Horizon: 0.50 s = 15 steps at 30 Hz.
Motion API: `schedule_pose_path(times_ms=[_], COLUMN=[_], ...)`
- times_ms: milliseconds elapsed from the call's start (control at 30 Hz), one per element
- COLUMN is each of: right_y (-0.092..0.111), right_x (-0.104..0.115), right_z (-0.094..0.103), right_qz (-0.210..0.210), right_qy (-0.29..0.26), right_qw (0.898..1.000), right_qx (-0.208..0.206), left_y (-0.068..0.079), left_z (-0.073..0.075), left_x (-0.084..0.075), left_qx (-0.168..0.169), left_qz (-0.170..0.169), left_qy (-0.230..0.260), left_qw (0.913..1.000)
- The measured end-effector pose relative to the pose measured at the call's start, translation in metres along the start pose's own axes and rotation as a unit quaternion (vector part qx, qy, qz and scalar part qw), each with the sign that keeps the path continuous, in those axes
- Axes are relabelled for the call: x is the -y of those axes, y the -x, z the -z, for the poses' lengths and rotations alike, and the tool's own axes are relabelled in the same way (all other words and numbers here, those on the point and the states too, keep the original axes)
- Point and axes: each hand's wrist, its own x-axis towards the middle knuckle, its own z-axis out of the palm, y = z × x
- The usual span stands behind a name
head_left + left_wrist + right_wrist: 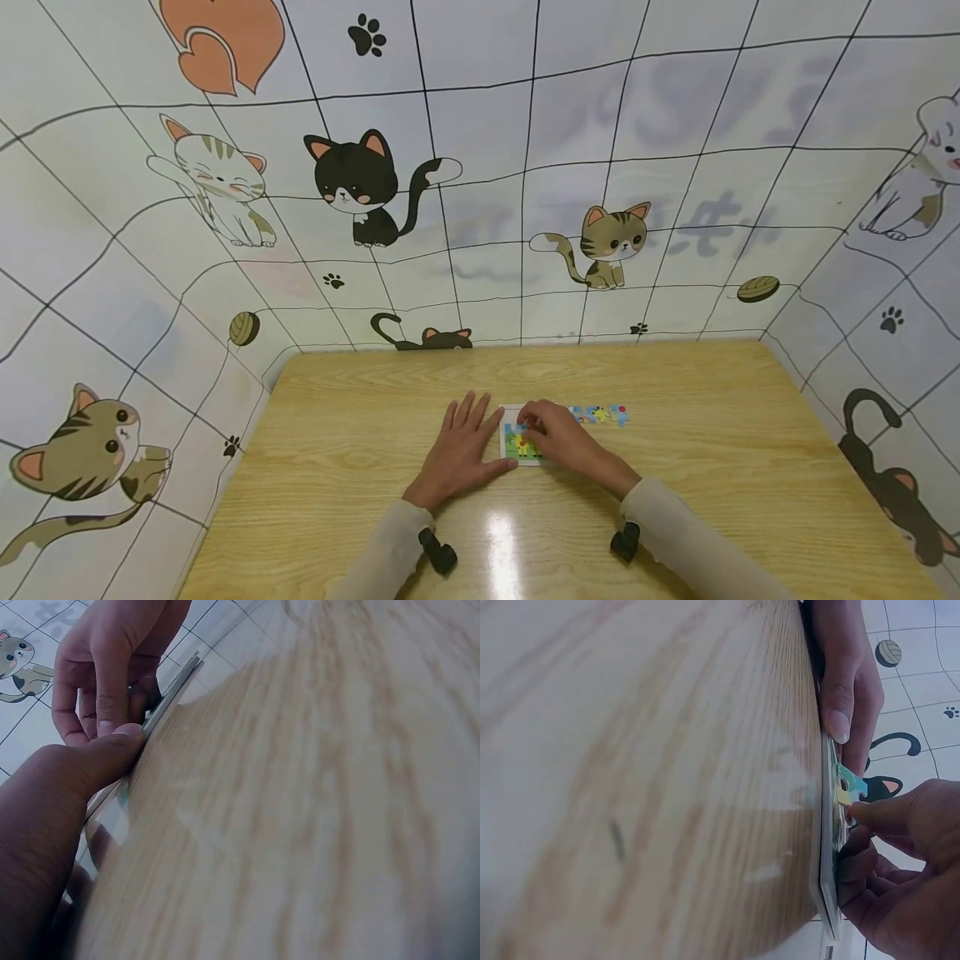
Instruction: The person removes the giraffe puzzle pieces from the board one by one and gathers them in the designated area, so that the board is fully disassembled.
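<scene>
Centrally on the wooden worktop (675, 467) lies a small square puzzle board (509, 414), white-bordered, with a green and yellow picture partly assembled inside it.

Left hand (459, 450): laid flat on the worktop just left of the puzzle board, fingers straight and spread. The thumb touches the board's lower left edge; the left wrist view shows the thumb tip pressed against the thin edge of the board (174, 688). The grip is apart and clamps nothing.

Right hand (558, 437): positioned over the right half of the board, fingers curled down. The right wrist view shows the fingertips pinching a puzzle piece (850, 787), light blue with a yellow patch, held at the board's edge (827, 847). The grip is clamped on this piece.

Just right of the board, near the right hand, a short row of loose pieces (600, 414) lies on the worktop, coloured blue, yellow and red.

Surrounding walls carry a grid pattern with cartoon cats (358, 185), paw prints and yarn balls. Both forearms wear light sleeves (693, 542).
</scene>
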Motion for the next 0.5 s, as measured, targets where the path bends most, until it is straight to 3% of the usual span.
schedule_pose_path(times_ms=[500], right_y=[0.0073], right_x=[0.0000], right_z=[-0.0016], right_qz=[0.009], right_qy=[-0.051], right_qw=[0.997], right_qx=[-0.049], left_y=[-0.0005], left_z=[0.0007], left_x=[-0.0011], left_qx=[0.009], left_qz=[0.008], left_qy=[-0.006], left_qw=[0.9999])
